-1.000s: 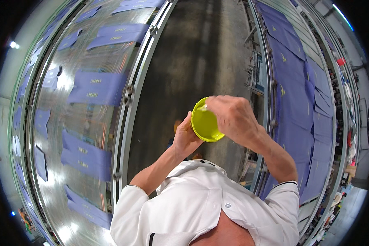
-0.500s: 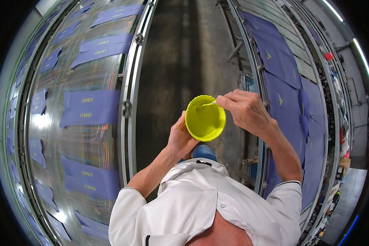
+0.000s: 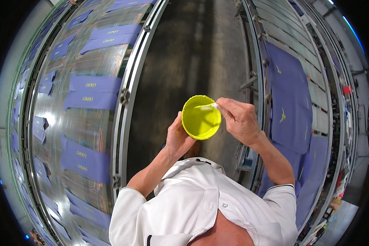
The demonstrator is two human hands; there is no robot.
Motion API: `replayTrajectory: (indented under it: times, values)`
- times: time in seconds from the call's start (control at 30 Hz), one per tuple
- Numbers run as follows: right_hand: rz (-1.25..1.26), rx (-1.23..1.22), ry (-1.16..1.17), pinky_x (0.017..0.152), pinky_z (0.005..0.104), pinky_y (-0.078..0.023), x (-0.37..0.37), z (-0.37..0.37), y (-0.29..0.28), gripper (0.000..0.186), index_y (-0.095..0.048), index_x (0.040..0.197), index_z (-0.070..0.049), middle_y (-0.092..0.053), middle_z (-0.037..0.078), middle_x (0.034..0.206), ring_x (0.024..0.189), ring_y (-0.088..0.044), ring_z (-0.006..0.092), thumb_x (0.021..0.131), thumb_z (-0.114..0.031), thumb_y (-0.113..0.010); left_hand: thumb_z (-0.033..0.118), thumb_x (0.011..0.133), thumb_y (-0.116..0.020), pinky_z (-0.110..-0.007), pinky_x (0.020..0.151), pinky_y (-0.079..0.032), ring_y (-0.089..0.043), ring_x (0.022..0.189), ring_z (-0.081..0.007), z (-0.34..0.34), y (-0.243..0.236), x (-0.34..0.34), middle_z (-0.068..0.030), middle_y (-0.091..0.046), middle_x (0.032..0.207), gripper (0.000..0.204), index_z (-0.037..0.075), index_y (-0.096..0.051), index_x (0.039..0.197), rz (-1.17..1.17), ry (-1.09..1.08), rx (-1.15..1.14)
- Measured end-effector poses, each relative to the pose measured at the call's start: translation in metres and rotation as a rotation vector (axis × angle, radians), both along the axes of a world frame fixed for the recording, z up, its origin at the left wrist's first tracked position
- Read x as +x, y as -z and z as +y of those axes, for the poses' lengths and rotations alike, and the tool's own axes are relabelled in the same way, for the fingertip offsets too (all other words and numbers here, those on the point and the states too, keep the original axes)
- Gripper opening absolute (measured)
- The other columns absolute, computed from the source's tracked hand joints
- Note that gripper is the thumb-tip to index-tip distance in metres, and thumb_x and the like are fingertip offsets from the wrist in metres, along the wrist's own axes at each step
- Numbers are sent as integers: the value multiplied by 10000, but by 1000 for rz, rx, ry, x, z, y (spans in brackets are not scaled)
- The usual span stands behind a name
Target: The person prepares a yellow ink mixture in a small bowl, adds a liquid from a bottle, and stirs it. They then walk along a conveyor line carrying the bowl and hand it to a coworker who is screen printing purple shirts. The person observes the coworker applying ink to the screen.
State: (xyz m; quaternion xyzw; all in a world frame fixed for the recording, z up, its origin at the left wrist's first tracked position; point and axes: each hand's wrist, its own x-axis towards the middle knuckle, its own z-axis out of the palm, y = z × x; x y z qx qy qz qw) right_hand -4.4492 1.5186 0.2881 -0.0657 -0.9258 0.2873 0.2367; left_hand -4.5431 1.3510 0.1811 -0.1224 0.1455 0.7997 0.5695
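Note:
A round tub [image 3: 201,125], coated in bright yellow-green paint or ink inside and on its rim, is held out in front of my body. My left hand [image 3: 178,137] wraps round its left side from below. At the tub's right rim my right hand [image 3: 238,119] pinches the pale end of a thin stirring stick [image 3: 209,106]. The stick reaches across the opening, its far part covered in the same yellow-green. Whatever supports the tub's underside is hidden from above.
On the left a long glossy table [image 3: 53,123] bears several purple fabric pieces [image 3: 90,92] with yellow print. The right-hand table has purple fabric [image 3: 287,94] with small yellow marks. Metal rails [image 3: 129,74] edge the aisle, whose dark concrete floor [image 3: 188,49] runs ahead between the tables.
The fabric pieces and rails have shifted in view as I move along the aisle. My right hand sits slightly lower and the stick lies at a changed angle in the tub.

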Motion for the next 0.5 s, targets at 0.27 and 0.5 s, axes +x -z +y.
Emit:
replayTrajectory:
  times: [0.27, 0.5]
  values:
    - [-231, -133, 7, 600, 387, -491, -110, 149, -6, 82, -637, 934, -16, -633, 170, 754, 674, -636, 341, 860, -38, -609, 357, 1021, -389, -458, 1069, -401, -507, 1249, -255, 159, 13, -143, -78, -526, 1362, 405, 107, -532, 1306, -34, -23, 7]
    - [13, 53, 152, 586, 370, -501, -249, 276, -4, 163, -641, 977, 1, -641, 136, 757, 652, -629, 308, 815, 4, -645, 416, 996, -443, -450, 1045, -422, -516, 1236, -251, 306, -10, -278, -66, -539, 1340, 429, 126, -540, 1297, 13, 160, -20]
